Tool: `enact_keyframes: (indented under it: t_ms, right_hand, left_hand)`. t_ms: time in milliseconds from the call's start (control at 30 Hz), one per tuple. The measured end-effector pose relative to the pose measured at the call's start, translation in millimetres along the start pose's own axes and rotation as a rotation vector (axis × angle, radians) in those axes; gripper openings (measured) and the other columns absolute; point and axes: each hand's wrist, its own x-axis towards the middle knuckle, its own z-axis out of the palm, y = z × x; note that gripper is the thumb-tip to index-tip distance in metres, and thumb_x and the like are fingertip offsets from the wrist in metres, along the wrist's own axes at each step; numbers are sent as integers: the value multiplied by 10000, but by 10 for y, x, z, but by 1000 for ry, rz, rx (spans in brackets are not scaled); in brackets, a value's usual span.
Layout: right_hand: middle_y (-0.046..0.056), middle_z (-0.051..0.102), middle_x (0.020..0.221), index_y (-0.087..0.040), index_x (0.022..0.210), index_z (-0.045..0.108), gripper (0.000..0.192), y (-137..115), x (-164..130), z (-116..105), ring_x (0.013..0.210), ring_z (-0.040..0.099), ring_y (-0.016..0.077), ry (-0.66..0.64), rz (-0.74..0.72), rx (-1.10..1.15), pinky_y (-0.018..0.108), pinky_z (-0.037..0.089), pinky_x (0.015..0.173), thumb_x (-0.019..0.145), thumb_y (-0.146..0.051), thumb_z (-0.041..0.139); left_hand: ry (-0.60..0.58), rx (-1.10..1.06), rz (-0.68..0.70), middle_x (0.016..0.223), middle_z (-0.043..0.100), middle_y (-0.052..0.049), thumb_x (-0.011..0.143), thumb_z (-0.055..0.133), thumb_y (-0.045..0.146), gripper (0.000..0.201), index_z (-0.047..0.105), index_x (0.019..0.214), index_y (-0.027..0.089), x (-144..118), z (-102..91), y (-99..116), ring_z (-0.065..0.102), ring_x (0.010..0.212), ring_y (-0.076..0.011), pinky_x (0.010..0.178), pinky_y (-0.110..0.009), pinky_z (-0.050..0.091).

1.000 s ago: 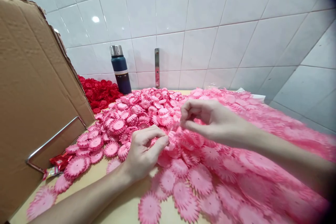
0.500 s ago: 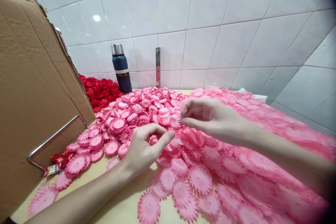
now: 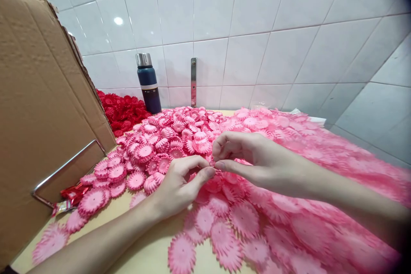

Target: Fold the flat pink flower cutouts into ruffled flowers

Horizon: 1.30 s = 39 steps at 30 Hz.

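A wide heap of pink toothed plastic flower discs (image 3: 257,205) covers the tan table (image 3: 150,257). My left hand (image 3: 178,186) rests on the heap near its middle, thumb and forefinger curled over a pink disc. My right hand (image 3: 253,158) comes in from the right, its fingertips pinched and meeting the left hand's fingertips. A small pink piece sits between the two pinches, mostly hidden by the fingers.
A large cardboard flap (image 3: 41,107) stands at the left with a metal wire handle (image 3: 64,169) in front. Red flower discs (image 3: 123,111) pile up behind it. A dark blue flask (image 3: 148,83) stands against the white tiled wall. A red wrapper (image 3: 72,195) lies at the left.
My right hand has come down and left from above the heap, so its fingertips now meet my left hand's. The left thumb and forefinger have closed.
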Motion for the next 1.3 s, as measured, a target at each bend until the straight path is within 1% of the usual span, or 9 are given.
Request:
enact_keyframes:
  t_ms: [233, 333, 500, 633, 767, 900, 967, 1133, 1300]
  right_hand:
    - [30, 637, 895, -179, 914, 558, 36, -1, 10, -38, 820, 626, 160, -19, -2, 21, 310, 528, 740, 880, -174, 548]
    - [20, 641, 874, -182, 909, 562, 33, -19, 14, -38, 788, 624, 148, -38, 26, 44, 291, 526, 709, 879, -196, 565]
    - [21, 642, 878, -185, 923, 567, 98, -4, 22, -44, 793, 624, 148, -21, 3, 11, 291, 528, 724, 843, -195, 623]
    - [26, 630, 854, -185, 890, 566, 99, 55, 44, -118, 771, 623, 154, 36, 17, 15, 299, 529, 705, 827, -209, 639]
    - [33, 627, 821, -187, 826, 562, 122, 157, 75, -235, 771, 630, 171, 177, 57, 13, 312, 531, 716, 780, -204, 674]
    - [47, 638, 814, -189, 790, 557, 159, 255, 98, -306, 774, 633, 192, 310, 100, -45, 332, 528, 713, 751, -239, 702]
    - [46, 642, 804, -189, 785, 557, 172, 268, 99, -311, 774, 638, 194, 331, 107, -50, 329, 527, 710, 742, -245, 715]
    - [35, 662, 795, -192, 841, 565, 202, 178, 77, -235, 776, 657, 189, 237, 134, 28, 314, 529, 695, 735, -235, 732]
    - [34, 654, 856, -189, 873, 561, 104, 46, 48, -92, 786, 653, 169, 85, 62, 53, 311, 535, 702, 825, -235, 641]
  left_hand:
    - [-30, -17, 10, 713, 605, -20, 924, 500, 278, 238, 617, 782, 127, 9, -7, -2, 539, 646, -112, 612, -213, 425]
    - [-34, -1, 4, 746, 632, -27, 928, 499, 262, 223, 634, 821, 121, 12, -5, 11, 560, 672, -112, 632, -210, 430]
    - [4, -2, -2, 729, 628, -17, 924, 508, 237, 213, 639, 802, 123, 4, 3, 39, 557, 658, -101, 628, -201, 426]
    - [38, -19, -14, 694, 605, -11, 930, 491, 273, 252, 615, 764, 130, -8, 3, 48, 539, 618, -98, 607, -210, 420]
    - [105, -17, -76, 660, 592, -23, 912, 495, 301, 294, 591, 696, 127, -9, -10, 22, 534, 603, -113, 588, -232, 412]
    - [161, 29, -73, 561, 506, 13, 828, 529, 188, 259, 511, 574, 143, 0, -19, -9, 454, 533, -90, 530, -221, 358]
    - [176, 63, -42, 541, 494, 20, 791, 542, 151, 256, 486, 541, 146, 6, -17, -3, 441, 523, -83, 525, -218, 350]
    - [190, 90, -81, 573, 549, 8, 810, 637, 298, 278, 535, 603, 141, 13, 5, 49, 477, 536, -91, 539, -228, 379]
    - [124, 12, -51, 726, 634, -24, 864, 604, 333, 221, 610, 764, 136, 7, 27, 51, 562, 646, -112, 618, -234, 445]
